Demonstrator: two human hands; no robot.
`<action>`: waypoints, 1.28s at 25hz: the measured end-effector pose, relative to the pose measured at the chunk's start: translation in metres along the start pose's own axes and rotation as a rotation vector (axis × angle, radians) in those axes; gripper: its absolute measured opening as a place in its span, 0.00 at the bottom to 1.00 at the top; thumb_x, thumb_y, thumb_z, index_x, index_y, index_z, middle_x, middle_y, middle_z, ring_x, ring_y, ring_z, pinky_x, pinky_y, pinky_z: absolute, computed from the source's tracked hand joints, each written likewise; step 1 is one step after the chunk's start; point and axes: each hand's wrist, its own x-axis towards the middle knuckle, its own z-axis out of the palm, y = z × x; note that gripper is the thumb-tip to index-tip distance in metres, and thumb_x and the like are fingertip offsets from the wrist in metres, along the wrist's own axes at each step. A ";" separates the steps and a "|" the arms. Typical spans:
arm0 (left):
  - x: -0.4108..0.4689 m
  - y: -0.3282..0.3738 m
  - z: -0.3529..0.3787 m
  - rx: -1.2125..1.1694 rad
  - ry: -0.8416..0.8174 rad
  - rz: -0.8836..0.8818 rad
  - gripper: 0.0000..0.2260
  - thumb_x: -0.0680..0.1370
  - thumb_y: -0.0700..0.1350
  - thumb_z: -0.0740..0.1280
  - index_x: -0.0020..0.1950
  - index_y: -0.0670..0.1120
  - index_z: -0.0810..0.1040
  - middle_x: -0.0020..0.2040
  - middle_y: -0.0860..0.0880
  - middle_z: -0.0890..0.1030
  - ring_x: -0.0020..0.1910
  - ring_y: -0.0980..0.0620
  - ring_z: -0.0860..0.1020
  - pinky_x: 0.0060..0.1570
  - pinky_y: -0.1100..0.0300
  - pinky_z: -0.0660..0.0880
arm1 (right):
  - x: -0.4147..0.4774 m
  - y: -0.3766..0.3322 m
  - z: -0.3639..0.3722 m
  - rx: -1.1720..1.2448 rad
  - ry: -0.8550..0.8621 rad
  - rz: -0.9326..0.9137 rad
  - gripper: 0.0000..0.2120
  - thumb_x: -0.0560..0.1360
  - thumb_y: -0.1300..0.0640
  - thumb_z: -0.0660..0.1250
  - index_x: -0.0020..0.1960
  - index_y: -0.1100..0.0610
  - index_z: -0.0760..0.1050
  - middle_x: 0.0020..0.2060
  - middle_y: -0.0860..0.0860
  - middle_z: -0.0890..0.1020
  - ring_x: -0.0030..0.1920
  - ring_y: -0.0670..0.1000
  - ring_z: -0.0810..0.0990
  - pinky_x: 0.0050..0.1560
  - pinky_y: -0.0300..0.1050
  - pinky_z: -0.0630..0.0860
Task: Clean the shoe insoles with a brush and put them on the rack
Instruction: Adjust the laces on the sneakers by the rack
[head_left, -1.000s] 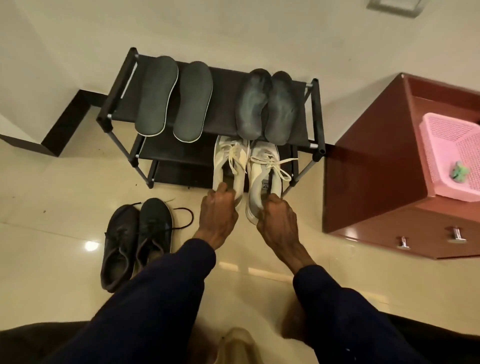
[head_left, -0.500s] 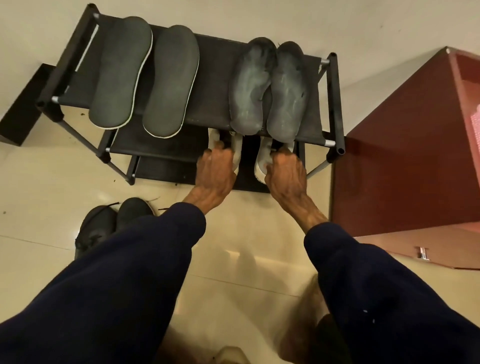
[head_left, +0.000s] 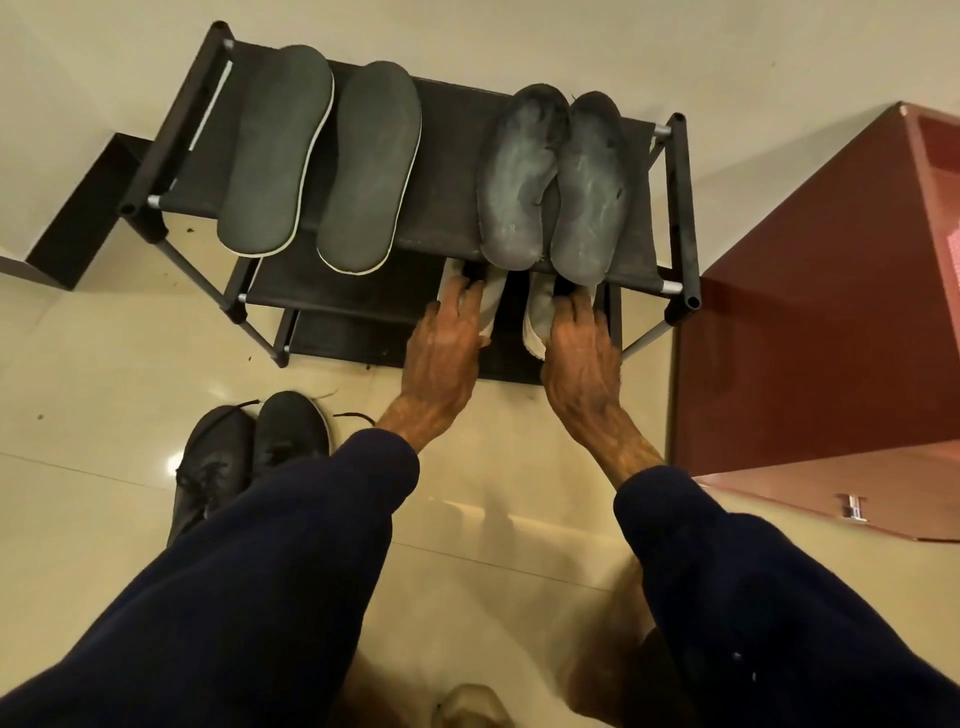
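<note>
1. Rack (head_left: 684, 218), black, with cloth shelves, fills the upper middle of the frame against a pale wall, seen from above.
2. Four insoles lie on its top shelf, long axes running from the near edge toward the wall: a dark green pair (head_left: 322, 161) at upper left, side by side, and a worn grey pair (head_left: 558, 179) at upper right, touching along their inner edges. Heels overhang the near edge slightly.
3. Below the grey pair, on a lower shelf, two white shoes (head_left: 535, 322) show only their heels; the rest is hidden under the top shelf.
4. Left hand (head_left: 444, 353) rests on the left heel and right hand (head_left: 582, 358) on the right heel, fingers reaching forward under the shelf. Whether the fingers grasp or merely press, I cannot tell.
5. Shoes point away from the hands, toes toward the wall, so any further push runs straight along their length; each hand is nearest its own shoe.
6. Black shoes (head_left: 244, 467) stand on the floor at lower left, a red-brown cabinet (head_left: 810, 322) at right. No brush is visible.
</note>
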 end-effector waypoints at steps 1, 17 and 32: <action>-0.013 0.002 -0.005 -0.063 0.037 -0.001 0.28 0.76 0.39 0.75 0.74 0.41 0.70 0.73 0.40 0.69 0.64 0.40 0.78 0.62 0.49 0.79 | -0.012 -0.007 -0.002 0.023 0.045 -0.006 0.29 0.69 0.74 0.72 0.69 0.65 0.71 0.67 0.62 0.74 0.60 0.64 0.77 0.51 0.56 0.83; -0.270 -0.182 -0.094 -0.059 -0.067 -0.871 0.07 0.77 0.37 0.71 0.54 0.43 0.83 0.53 0.42 0.81 0.51 0.41 0.79 0.43 0.54 0.73 | -0.185 -0.206 0.118 0.308 -0.703 -0.376 0.13 0.79 0.61 0.67 0.63 0.56 0.79 0.59 0.53 0.81 0.57 0.56 0.81 0.53 0.51 0.79; -0.304 -0.233 -0.056 -0.204 -0.070 -0.924 0.17 0.76 0.37 0.70 0.63 0.41 0.69 0.58 0.41 0.78 0.47 0.46 0.75 0.43 0.55 0.70 | -0.217 -0.210 0.203 0.136 -0.732 -0.526 0.15 0.80 0.56 0.70 0.64 0.60 0.78 0.60 0.56 0.79 0.57 0.53 0.77 0.53 0.45 0.81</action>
